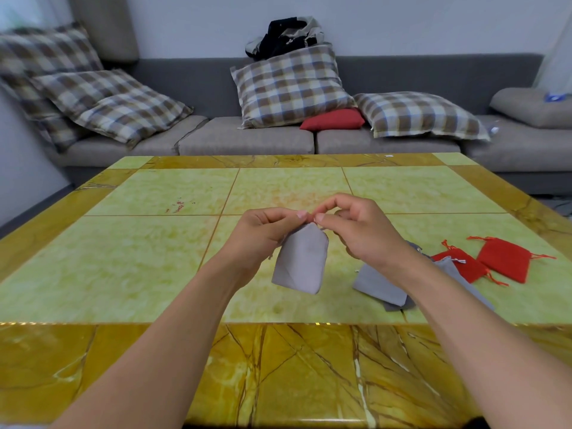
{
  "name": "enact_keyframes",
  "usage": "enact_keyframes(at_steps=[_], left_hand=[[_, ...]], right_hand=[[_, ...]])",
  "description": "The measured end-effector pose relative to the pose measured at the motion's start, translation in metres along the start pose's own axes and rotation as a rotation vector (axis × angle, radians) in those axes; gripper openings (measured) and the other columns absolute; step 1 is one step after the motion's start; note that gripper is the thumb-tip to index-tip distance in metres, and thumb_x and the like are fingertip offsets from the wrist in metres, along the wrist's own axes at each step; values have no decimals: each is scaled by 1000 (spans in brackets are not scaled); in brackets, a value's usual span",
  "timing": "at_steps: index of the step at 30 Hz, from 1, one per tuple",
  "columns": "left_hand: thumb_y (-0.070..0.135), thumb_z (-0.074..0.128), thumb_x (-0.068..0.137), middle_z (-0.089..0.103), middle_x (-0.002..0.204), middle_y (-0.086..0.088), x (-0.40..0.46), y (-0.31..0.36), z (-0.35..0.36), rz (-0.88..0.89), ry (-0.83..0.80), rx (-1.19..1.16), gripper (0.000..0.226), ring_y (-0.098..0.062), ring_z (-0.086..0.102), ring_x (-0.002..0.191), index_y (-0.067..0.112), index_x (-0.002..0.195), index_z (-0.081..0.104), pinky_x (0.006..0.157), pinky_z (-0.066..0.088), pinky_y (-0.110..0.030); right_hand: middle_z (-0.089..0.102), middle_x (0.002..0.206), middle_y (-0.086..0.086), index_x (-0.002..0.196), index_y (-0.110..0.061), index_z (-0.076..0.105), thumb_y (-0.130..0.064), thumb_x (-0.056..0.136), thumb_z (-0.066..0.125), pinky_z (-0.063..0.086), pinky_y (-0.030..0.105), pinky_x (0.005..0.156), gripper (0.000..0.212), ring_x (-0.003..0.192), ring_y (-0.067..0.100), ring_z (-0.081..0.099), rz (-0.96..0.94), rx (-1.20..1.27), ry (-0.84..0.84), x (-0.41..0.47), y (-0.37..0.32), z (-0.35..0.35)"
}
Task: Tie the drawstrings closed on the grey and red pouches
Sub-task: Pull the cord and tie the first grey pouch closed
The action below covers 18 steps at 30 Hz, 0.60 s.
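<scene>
**Inspector A:** Largest item first. A grey sofa (247, 140) runs along the far wall at twelve o'clock, carrying checked cushions (291, 85), one small red cushion (332, 119) and a heap of dark clothing (286, 35) on top of the centre cushion.

**Inspector B:** Confirmed. Nearer, a table (139, 274) with a yellow-green tiled top and an amber marbled border fills the lower view.

**Inspector A:** Hands next. The left hand (263, 233) and the right hand (362, 233) meet above the table's middle, forearms entering from six o'clock.

**Inspector B:** Finger state?

**Inspector A:** Both sets are curled. Left thumb and forefinger pinch the gathered mouth of a grey pouch (301, 261); right thumb and forefinger pinch at the same point, tips nearly touching the left's. Whether the right holds cord or cloth I cannot tell; the strings are too fine to make out there.

**Inspector B:** Position of that pouch?

**Inspector A:** Hanging from the pinch, clear of the tabletop, mouth at twelve o'clock, base at six.

**Inspector B:** Remaining stock?

**Inspector A:** At four o'clock from the held pouch, a pile of grey pouches (380, 286) lies flat, overlapping, partly behind the right forearm. Further towards three o'clock lie two red pouches (503, 258), side by side, orange-red cords trailing loose, the nearer one touching the grey pile.
</scene>
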State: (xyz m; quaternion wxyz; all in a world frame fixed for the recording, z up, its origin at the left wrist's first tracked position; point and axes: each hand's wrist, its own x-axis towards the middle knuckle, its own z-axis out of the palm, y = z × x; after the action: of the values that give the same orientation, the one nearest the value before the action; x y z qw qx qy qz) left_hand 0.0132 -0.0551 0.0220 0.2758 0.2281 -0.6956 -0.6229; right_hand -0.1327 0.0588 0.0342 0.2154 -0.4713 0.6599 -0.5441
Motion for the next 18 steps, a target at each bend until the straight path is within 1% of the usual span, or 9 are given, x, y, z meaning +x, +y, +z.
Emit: enact_keyframes(at_steps=[2,4,6,8,10,11,12,15,18], left_hand=[[30,65,92,76,99,-7,-1,0,0,8,-50,39,23,-19,66,87,13,97,79,77,48,-32],[26,60,97,76,102,-8,-2,0,-2,20,-122,103,23,-17,67,91,12,102,77,80,50,-30],[24,57,99,76,102,-4,-5,3,-2,29,-181,176,24,-13,68,91,12,105,76,75,49,-21],[21,56,100,76,88,8,-8,4,-1,43,-205,227,23,0,64,78,10,106,75,65,43,-10],[17,58,99,70,71,19,-8,4,0,62,-200,265,21,7,57,59,6,105,75,55,37,-5],[17,60,97,70,70,19,-9,3,1,65,-200,279,21,7,56,58,7,104,76,55,37,-5],[19,61,97,73,75,16,-8,3,1,64,-203,288,20,7,59,63,9,103,77,60,39,-7],[25,64,94,77,95,2,-8,3,0,31,-186,270,19,-6,67,88,15,100,79,77,48,-20],[28,69,87,77,100,-6,-7,3,0,-10,-157,129,24,-15,68,91,10,99,78,81,51,-27]], right_hand=[[47,48,-5,97,-7,70,-15,92,67,28,14,42,10,38,4,27,-72,20,-25,-2,-2,-1],[43,48,-5,95,-10,72,-15,89,71,32,16,50,8,44,7,31,-144,-46,-54,-3,-1,-2],[45,50,0,92,-14,74,-16,87,74,33,21,53,5,49,12,35,-170,-97,-66,-2,2,-5],[50,54,6,88,-15,74,-15,86,75,35,22,52,3,50,13,39,-169,-129,-81,-1,4,-9],[53,55,4,86,-15,73,-16,86,75,36,19,51,2,49,9,42,-175,-180,-115,-2,4,-12],[54,55,3,86,-16,72,-16,86,74,37,20,52,2,49,9,43,-177,-206,-133,-3,4,-12],[56,56,2,85,-17,72,-17,87,73,38,21,53,3,50,9,44,-179,-225,-143,-3,5,-12],[58,58,1,85,-19,68,-18,91,69,38,22,55,6,52,8,44,-185,-254,-158,-3,6,-9],[55,60,-1,91,-8,62,-12,95,62,37,14,51,6,52,6,45,-139,-141,-187,-4,2,-9]])
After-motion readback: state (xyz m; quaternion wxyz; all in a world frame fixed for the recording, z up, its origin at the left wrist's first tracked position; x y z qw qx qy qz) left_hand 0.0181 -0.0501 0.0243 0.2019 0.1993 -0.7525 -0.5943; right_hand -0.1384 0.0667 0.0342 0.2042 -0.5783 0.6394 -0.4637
